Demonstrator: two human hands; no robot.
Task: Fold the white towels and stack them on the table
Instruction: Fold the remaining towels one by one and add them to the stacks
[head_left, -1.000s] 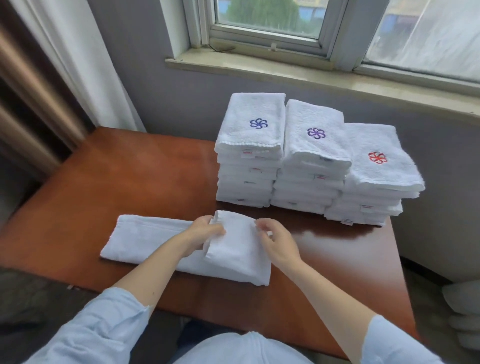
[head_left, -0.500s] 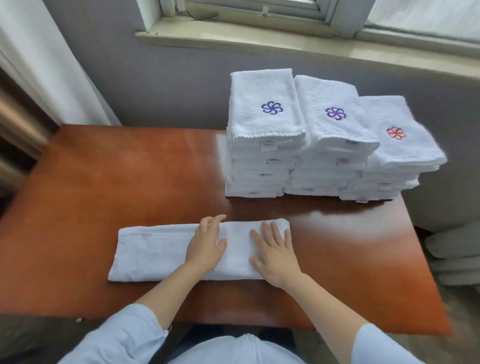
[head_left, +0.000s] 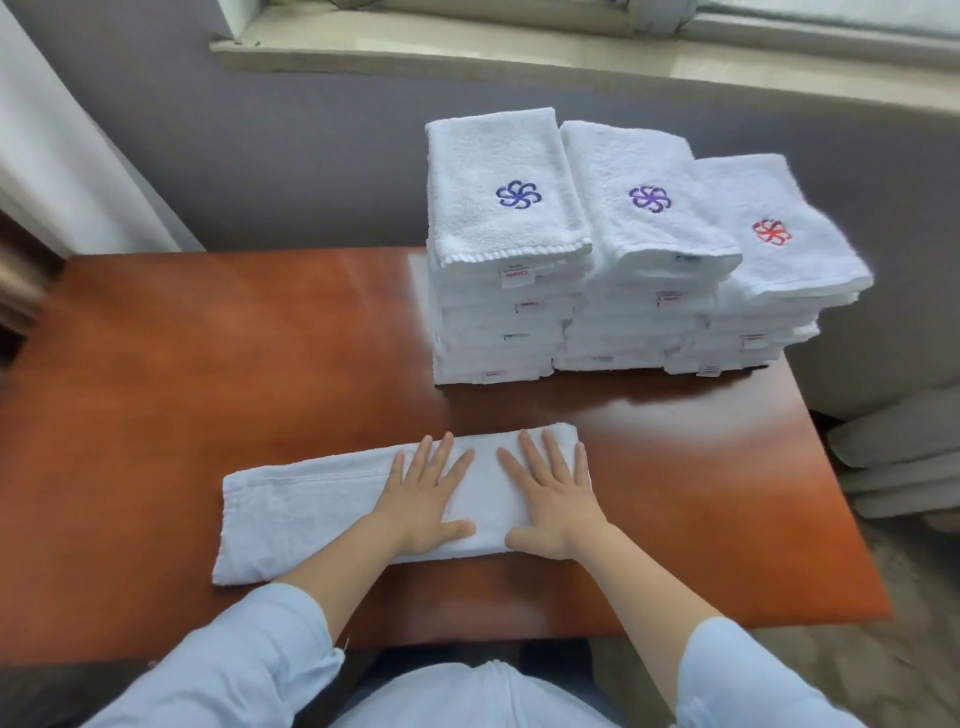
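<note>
A long white towel (head_left: 311, 512) lies flat on the brown table (head_left: 208, 364), near the front edge, at about 6 o'clock. It is folded into a strip that runs from 9 o'clock to 3 o'clock. Its right end looks thicker, as if it is folded over. Both hands lie on that right end. The left hand (head_left: 428, 499) is flat, with its fingers straight and spread a little, and it presses down on the towel. The right hand (head_left: 556, 501) is just beside it, toward 3 o'clock, and it is flat too, with fingers straight and palm on the towel. The hands do not touch, and neither one grabs anything. Both arms come out of light blue sleeves (head_left: 234, 660). At the back of the table, at about 1 o'clock, stand three piles of folded white towels, side by side and touching. The left pile (head_left: 493, 322) has a blue flower (head_left: 518, 195) on top. The middle pile (head_left: 634, 322) has a purple flower (head_left: 650, 199). The right pile (head_left: 758, 332) has a red flower (head_left: 772, 232) and is the lowest. Small tags show on the front edges of the piles. Behind the table is a gray wall with a window sill (head_left: 519, 47) at 12 o'clock. A white curtain (head_left: 62, 145) hangs at 10 o'clock.
</note>
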